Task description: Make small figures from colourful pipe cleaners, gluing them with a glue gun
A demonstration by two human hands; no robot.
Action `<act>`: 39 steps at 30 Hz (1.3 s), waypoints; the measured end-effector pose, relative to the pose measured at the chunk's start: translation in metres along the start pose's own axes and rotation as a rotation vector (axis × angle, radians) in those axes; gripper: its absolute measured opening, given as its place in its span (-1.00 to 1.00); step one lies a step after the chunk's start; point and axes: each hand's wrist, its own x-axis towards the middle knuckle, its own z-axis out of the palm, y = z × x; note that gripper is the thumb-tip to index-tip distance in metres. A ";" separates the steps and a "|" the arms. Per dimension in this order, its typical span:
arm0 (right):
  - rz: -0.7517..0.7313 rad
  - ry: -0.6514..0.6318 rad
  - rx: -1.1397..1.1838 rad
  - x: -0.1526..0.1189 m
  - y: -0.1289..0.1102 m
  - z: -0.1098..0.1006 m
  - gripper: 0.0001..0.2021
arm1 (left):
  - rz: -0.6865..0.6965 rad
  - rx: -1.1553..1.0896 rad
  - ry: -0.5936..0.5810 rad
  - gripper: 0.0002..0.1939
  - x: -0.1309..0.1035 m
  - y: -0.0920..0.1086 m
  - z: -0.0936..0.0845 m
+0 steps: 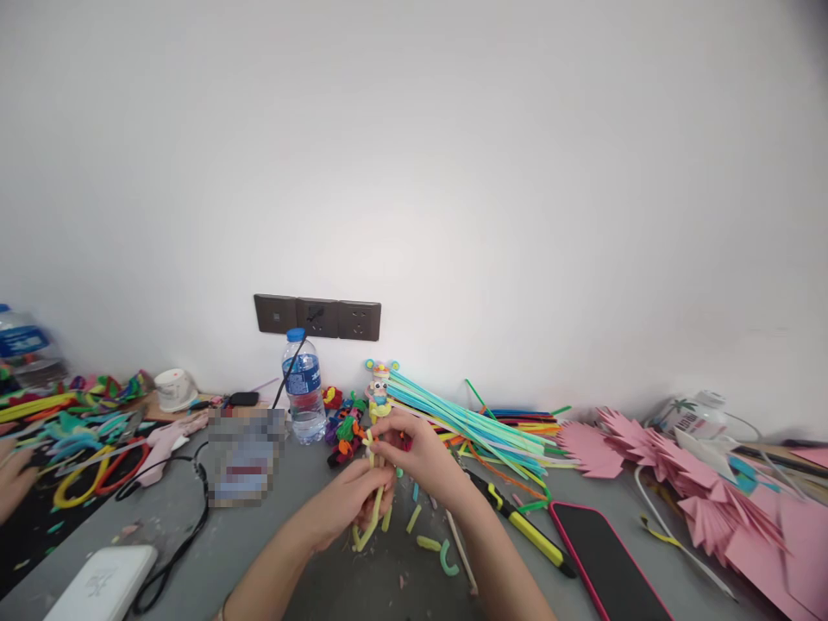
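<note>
Near the table's middle, my left hand [353, 500] is closed round a pale yellow pipe cleaner [370, 528], whose bent length hangs below the fingers. My right hand [404, 444] pinches the upper end of the same piece, just above the left. The two hands are close together, and parts of the fingers are hidden. Short cut pieces, among them a yellow-green one [429, 543] and a curved green one [448, 559], lie on the grey table beside the right forearm.
Behind stand a water bottle [304, 388] and a small figurine [379, 388]. Pipe cleaners [479, 423], a yellow cutter [536, 539], a phone [608, 561] and pink folded paper [705, 492] lie right. A glue gun [161, 448], a white power bank [103, 582] and another person's hand [14, 474] are left.
</note>
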 end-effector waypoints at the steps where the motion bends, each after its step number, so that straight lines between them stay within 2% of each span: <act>1: -0.018 -0.011 -0.034 -0.001 -0.001 0.000 -0.97 | -0.003 0.004 -0.003 -0.60 0.000 -0.002 -0.001; 4: -0.036 -0.055 -0.098 -0.003 -0.005 0.004 -0.91 | -0.042 -0.002 0.017 -0.61 0.002 -0.007 -0.002; 7: -0.044 -0.029 -0.138 -0.004 -0.008 0.008 -0.78 | -0.061 -0.025 0.057 -0.57 0.004 -0.011 -0.002; 14: -0.044 0.015 -0.014 0.002 0.004 0.006 -0.64 | 0.077 0.047 0.054 -0.49 0.007 -0.013 -0.002; 18: -0.020 0.137 -0.001 0.006 0.006 -0.001 -0.65 | 0.170 0.102 0.077 -0.55 0.008 -0.013 -0.006; 21: -0.056 0.239 0.004 0.007 0.006 -0.004 -0.67 | 0.232 0.116 0.037 -0.60 0.008 -0.012 -0.006; 24: -0.037 0.260 0.078 0.008 0.010 -0.004 -0.66 | 0.245 0.117 -0.017 -0.61 0.006 -0.010 -0.006; 27: -0.010 0.275 0.132 0.009 0.015 -0.004 -0.64 | 0.239 0.109 -0.023 -0.60 0.004 -0.008 -0.006; 34: -0.007 0.330 0.096 0.009 0.014 -0.005 -0.59 | 0.303 0.422 0.043 -0.52 0.007 -0.009 -0.009; 39: -0.009 0.396 0.117 0.008 0.007 -0.007 -0.61 | 0.380 0.679 0.165 -0.50 0.010 -0.013 -0.008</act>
